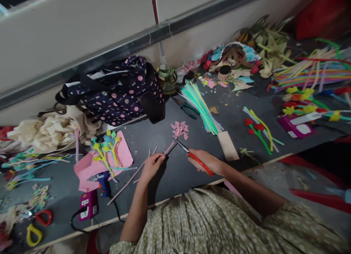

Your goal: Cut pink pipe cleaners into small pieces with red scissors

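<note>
My left hand (152, 166) pinches a pink pipe cleaner (169, 148) whose free end points up and right. My right hand (204, 161) is closed round the red handles of scissors (201, 164). The scissor blades reach up and left, close to the tip of the pink strip; whether they touch it I cannot tell. Just beyond the blades lies a small pile of short pink pieces (180, 129). More long pink strips (128, 181) lie beside and under my left hand.
Behind are a dark patterned bag (120, 89), green-handled pliers (188, 108) and a bundle of green pipe cleaners (201, 109). Leftward lie pink sheets (124, 151), a blue glue gun (104, 184) and a purple box (88, 205). Red felt-like flowers (253, 127) lie right.
</note>
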A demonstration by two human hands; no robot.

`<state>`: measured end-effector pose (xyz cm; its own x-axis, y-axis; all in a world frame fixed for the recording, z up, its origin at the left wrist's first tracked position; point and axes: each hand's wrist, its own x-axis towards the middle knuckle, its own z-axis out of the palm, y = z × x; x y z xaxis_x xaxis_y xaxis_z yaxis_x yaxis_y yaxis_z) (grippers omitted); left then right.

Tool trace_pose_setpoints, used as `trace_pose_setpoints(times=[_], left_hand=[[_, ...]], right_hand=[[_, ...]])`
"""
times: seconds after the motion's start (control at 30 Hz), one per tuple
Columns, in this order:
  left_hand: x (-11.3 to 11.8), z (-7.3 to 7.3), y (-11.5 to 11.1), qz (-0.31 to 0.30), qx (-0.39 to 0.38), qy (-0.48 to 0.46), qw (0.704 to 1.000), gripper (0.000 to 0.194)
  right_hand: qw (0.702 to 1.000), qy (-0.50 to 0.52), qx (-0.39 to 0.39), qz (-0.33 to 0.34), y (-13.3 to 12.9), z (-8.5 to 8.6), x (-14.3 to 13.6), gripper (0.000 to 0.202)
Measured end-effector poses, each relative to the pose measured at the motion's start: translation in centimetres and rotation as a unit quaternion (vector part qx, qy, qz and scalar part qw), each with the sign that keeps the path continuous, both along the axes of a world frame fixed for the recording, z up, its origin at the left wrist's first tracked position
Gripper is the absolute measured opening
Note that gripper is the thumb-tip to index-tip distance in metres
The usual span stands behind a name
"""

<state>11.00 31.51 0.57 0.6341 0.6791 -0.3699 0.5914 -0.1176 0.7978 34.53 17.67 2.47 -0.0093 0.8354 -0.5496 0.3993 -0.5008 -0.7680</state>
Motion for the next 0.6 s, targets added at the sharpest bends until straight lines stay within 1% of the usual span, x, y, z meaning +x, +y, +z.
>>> trace_pose_setpoints(times=[0.1, 0.17, 0.3, 0.37, 0.47, 0.53, 0.6], left_hand=[[-0.2, 0.1, -0.2, 0.004, -0.009, -0.002, 1.0, 0.045], [-0.3, 0.0, -0.3, 0.003, -0.013, -0.008, 1.0, 0.045], [-0.4, -0.3, -0.6, 0.018, -0.017, -0.022, 0.999, 0.043], [-0.3, -0.6, -0.8, 0.036, -0.019, -0.027, 0.999, 0.044], [-0.1, -0.8, -0.8, 0.055, -0.015, -0.034, 0.998, 0.046], [0.3, -1.0, -0.8, 0.058, -0.004, -0.042, 0.997, 0.046], [0.7, -1.2, -0.8, 0.056, 0.005, -0.052, 0.997, 0.045]], right_hand=[[0.998, 0.055, -0.011, -0.025, -0.4, 0.2, 0.5, 0.024], [0.996, 0.088, -0.019, -0.026, -0.5, 0.0, 0.7, 0.022], [0.988, 0.128, -0.069, -0.042, -0.5, -0.5, 0.8, 0.018], [0.987, 0.126, -0.082, -0.063, -0.6, -0.8, 0.9, 0.017], [0.988, 0.106, -0.065, -0.087, -0.9, -1.1, 1.5, 0.021], [0.993, 0.077, -0.041, -0.074, -1.1, -0.9, 2.0, 0.021], [0.999, 0.035, 0.002, -0.031, -1.4, -0.5, 2.5, 0.015]])
